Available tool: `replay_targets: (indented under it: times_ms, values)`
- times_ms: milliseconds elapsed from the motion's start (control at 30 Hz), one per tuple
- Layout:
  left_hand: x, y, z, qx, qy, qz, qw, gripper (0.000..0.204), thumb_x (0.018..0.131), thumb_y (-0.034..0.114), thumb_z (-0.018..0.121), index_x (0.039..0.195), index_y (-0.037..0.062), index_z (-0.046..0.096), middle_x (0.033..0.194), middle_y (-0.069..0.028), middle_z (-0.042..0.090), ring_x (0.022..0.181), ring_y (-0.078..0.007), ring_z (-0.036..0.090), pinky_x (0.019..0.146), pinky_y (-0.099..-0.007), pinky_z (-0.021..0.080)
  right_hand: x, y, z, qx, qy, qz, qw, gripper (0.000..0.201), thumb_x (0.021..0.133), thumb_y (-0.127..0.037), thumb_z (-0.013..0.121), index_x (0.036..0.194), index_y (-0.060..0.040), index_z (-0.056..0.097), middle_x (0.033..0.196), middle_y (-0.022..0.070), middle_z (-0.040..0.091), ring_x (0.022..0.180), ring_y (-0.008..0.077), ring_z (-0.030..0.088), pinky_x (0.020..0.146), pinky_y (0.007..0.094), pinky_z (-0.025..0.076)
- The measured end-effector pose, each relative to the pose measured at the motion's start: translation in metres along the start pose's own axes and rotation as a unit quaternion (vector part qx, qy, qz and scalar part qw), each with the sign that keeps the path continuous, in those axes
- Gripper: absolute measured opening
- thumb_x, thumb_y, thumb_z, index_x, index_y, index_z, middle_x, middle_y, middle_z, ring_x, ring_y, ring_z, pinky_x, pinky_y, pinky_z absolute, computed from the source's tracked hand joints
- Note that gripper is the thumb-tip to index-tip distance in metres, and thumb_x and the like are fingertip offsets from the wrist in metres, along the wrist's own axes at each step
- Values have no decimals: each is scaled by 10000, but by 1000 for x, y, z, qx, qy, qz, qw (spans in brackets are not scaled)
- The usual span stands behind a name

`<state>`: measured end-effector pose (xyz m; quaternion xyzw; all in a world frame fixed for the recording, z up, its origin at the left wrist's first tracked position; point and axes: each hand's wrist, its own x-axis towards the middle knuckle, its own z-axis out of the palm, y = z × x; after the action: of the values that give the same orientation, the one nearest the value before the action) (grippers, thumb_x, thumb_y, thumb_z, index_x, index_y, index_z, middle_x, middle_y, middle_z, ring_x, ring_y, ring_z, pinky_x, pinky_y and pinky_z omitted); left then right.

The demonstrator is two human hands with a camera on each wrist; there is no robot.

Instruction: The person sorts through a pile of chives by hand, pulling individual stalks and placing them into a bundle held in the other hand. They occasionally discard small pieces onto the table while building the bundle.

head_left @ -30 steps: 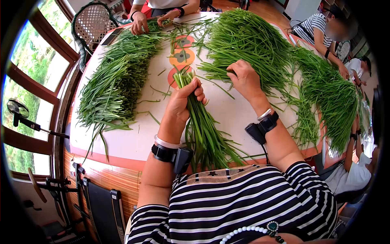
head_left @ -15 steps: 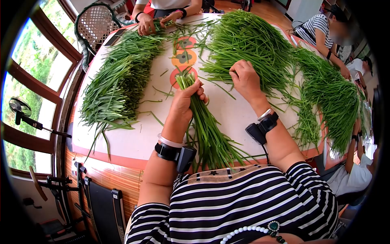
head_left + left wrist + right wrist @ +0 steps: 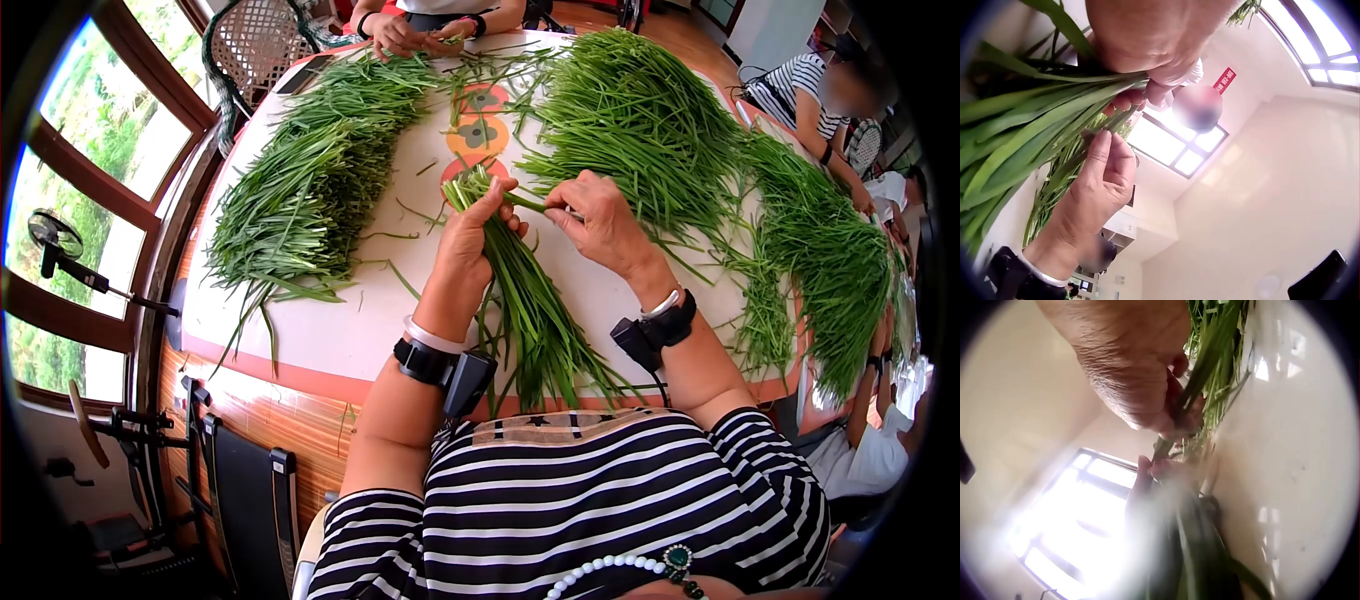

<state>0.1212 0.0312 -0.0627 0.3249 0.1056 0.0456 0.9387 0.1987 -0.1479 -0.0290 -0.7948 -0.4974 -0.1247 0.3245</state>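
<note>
My left hand grips a bundle of long green leafy stalks, the pale cut ends above the thumb and the leaves hanging toward my striped shirt. Just right of it, my right hand pinches a few green stalks between thumb and fingers, beside the bundle's upper part. In the left wrist view the right hand has thumb and forefinger together at the stalks, below the left hand. The right wrist view shows the right hand holding green stalks close to the left fingertips.
Large heaps of green stalks lie at left, at back right and at far right on the white table. Loose pieces are scattered between. Another person's hands work at the far edge; more people sit at right.
My right hand has come from an empty pinch near the right heap to the bundle and now pinches stalks there. The view has shifted slightly, and the other person's hands have lifted off the left heap.
</note>
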Motion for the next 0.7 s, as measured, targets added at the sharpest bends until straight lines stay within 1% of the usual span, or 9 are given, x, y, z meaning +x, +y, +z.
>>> replay_targets:
  times_ms: [67, 100, 200, 233, 333, 367, 467, 567, 700]
  values:
    - [-1, -1, 2, 34, 19, 8, 999, 246, 911, 229, 651, 1055, 32, 618, 725, -17, 558, 650, -138, 553, 659, -330, 522, -3, 3, -7, 136, -71, 68, 986, 97, 827, -140, 658, 834, -45, 640, 741, 72, 633, 691, 234, 589, 641, 343, 453]
    - [-1, -1, 5, 51, 45, 23, 997, 216, 918, 234, 638, 1018, 43, 625, 761, -31, 588, 681, -161, 574, 666, -346, 536, -3, 8, -14, 191, -146, 103, 965, 133, 829, -135, 659, 826, -4, 637, 718, 103, 624, 603, 224, 577, 572, 319, 461]
    - [3, 2, 3, 72, -11, 24, 997, 189, 922, 235, 628, 993, 60, 614, 795, -42, 601, 704, -183, 580, 713, -379, 549, -7, 29, -14, 185, -44, 198, 962, 145, 832, -144, 660, 818, -1, 640, 703, 109, 623, 578, 201, 557, 566, 304, 453]
    - [0, 4, 6, 54, -36, 10, 998, 168, 926, 226, 620, 954, 64, 587, 794, -35, 587, 724, -191, 581, 760, -381, 536, -8, 37, -11, 104, -6, 167, 980, 112, 836, -106, 664, 860, 0, 641, 726, 68, 606, 605, 148, 543, 590, 276, 450]
    - [-2, 2, 6, -15, -86, -13, 996, 155, 929, 215, 615, 919, 71, 559, 760, -19, 554, 701, -179, 566, 758, -367, 523, -8, 42, 3, -5, 40, 135, 990, 89, 819, -125, 660, 853, -43, 650, 792, 102, 614, 718, 280, 605, 645, 367, 484]
    - [-1, 1, 5, -13, -92, -19, 995, 155, 929, 215, 616, 921, 73, 554, 753, -15, 538, 697, -175, 556, 754, -370, 518, -9, 39, 5, -55, 30, 149, 987, 81, 811, -125, 661, 866, -69, 641, 865, 94, 602, 809, 312, 600, 692, 408, 491]
    - [1, 0, 1, -8, -95, -31, 995, 153, 927, 208, 621, 921, 77, 542, 736, -9, 507, 682, -164, 533, 729, -370, 503, -12, 41, 9, -119, 35, 116, 985, 90, 801, -126, 669, 866, -76, 630, 898, 84, 596, 836, 306, 597, 698, 411, 500]
    - [0, 0, 3, 8, -73, -35, 997, 144, 924, 193, 624, 897, 77, 542, 726, -7, 508, 660, -151, 529, 696, -351, 502, -12, 44, 10, -89, 46, 117, 988, 85, 789, -105, 676, 848, -75, 622, 903, 78, 586, 870, 297, 594, 699, 408, 502]
    - [-2, -1, 8, 37, -52, -36, 997, 143, 925, 175, 619, 857, 79, 538, 700, 0, 509, 629, -133, 531, 684, -338, 524, -10, 44, 10, -93, 80, 106, 987, 76, 790, -70, 659, 846, -62, 608, 874, 91, 565, 826, 299, 584, 692, 395, 485]
